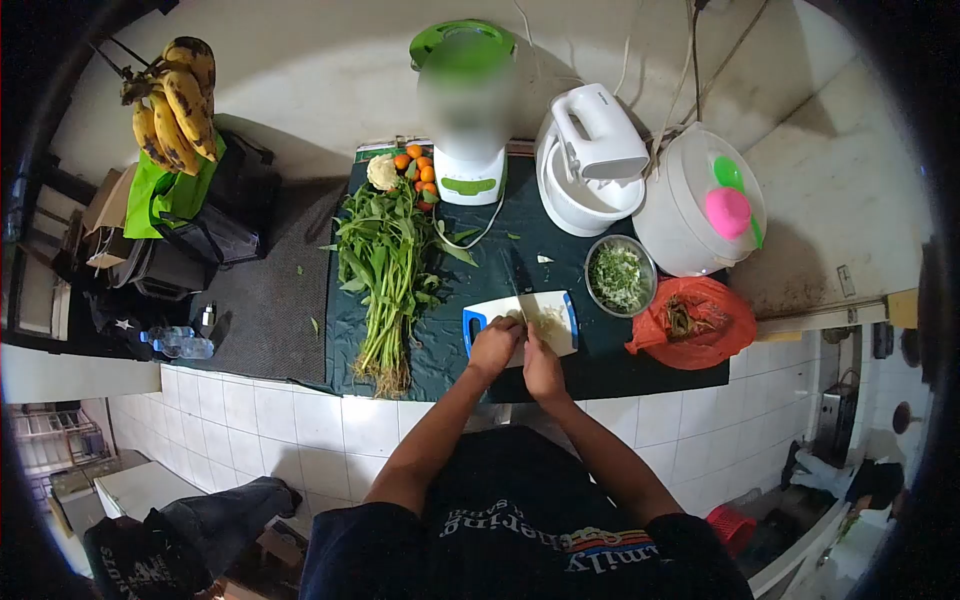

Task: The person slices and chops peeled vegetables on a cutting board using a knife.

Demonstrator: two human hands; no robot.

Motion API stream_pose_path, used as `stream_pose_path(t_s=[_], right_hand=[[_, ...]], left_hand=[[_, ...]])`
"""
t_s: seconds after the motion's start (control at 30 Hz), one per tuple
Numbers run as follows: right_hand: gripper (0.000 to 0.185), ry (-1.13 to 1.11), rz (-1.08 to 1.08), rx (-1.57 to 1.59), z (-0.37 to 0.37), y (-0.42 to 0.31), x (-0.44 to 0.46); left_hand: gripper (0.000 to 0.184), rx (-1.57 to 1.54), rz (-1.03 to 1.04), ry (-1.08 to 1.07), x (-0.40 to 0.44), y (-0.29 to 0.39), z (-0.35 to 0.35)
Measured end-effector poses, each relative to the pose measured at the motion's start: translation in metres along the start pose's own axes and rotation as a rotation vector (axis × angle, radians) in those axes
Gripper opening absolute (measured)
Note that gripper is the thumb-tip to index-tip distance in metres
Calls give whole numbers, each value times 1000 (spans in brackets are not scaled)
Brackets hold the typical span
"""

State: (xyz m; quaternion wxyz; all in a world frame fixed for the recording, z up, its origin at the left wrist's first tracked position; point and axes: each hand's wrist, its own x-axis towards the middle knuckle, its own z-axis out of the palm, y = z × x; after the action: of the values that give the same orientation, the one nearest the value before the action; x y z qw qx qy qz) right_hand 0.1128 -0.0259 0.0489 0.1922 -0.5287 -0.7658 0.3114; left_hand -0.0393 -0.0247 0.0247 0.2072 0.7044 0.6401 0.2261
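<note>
A white cutting board with a blue edge lies near the front of the dark green table cover. My right hand is closed round the handle of a knife, whose dark, thin blade points away from me over the board. Beside it on the left, my left hand is closed with fingers curled at the board; what they hold is hidden. Small chopped pale pieces lie on the board right of the blade. A metal bowl of chopped greens and white shreds stands to the right.
Leafy greens with roots lie left of the board. Behind are cauliflower, orange vegetables, a blender and a stand mixer. On the right are a white lidded container and a red plastic bag. Bananas hang left.
</note>
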Motion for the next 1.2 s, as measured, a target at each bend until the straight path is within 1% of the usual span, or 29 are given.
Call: stream_pose_path(t_s=[0.07,0.13,0.17,0.23,0.27,0.33,0.37,0.43,0.47,0.53,0.63,0.77,0.83,0.87,0.93,1.07,1.13,1.2], right_hand=[[48,-11,25,8,-10,-10,5],[50,-195,143,-18,-16,-14,5],[50,-195,141,-19,-18,-17,1],[49,-87,39,-24,-14,-14,-15],[49,-90,38,-26,-11,-11,-17],[50,34,-41,-5,0,-3,-22],[50,34,-40,-3,4,2,-20],[45,-34,66,4,-1,-4,-6],[45,-29,65,5,-5,-7,-2],[45,-86,119,-19,-12,-14,5],[45,-127,134,4,-18,-20,-1],[49,-112,133,-17,-13,-18,-15],[45,8,28,-2,-4,-10,-15],[45,7,30,1,0,-5,-12],[44,-57,106,34,-1,-6,2],[45,-55,91,50,-14,-15,7],[45,-145,146,-4,-18,-16,0],[45,-143,145,-33,-16,-18,-11]], left_hand=[[21,-3,-31,-27,0,0,1],[21,-46,3,26,-1,0,0],[21,-46,3,28,-1,0,0],[21,-21,7,33,-2,0,0],[21,-24,4,34,-2,0,0],[21,-2,-9,34,-1,0,3],[21,-1,-9,32,-3,0,4],[21,8,-48,10,-2,3,1],[21,10,-43,12,-1,5,0],[22,-28,-51,57,-2,4,2],[23,6,-38,30,-2,0,3],[23,0,-64,31,-4,5,0],[21,-8,-32,63,-4,4,0],[21,-6,-33,60,-6,4,0],[19,-5,-21,98,-8,5,0],[20,-33,34,66,-12,3,-5],[23,55,34,73,-12,5,-4],[24,46,48,85,-14,4,-3]])
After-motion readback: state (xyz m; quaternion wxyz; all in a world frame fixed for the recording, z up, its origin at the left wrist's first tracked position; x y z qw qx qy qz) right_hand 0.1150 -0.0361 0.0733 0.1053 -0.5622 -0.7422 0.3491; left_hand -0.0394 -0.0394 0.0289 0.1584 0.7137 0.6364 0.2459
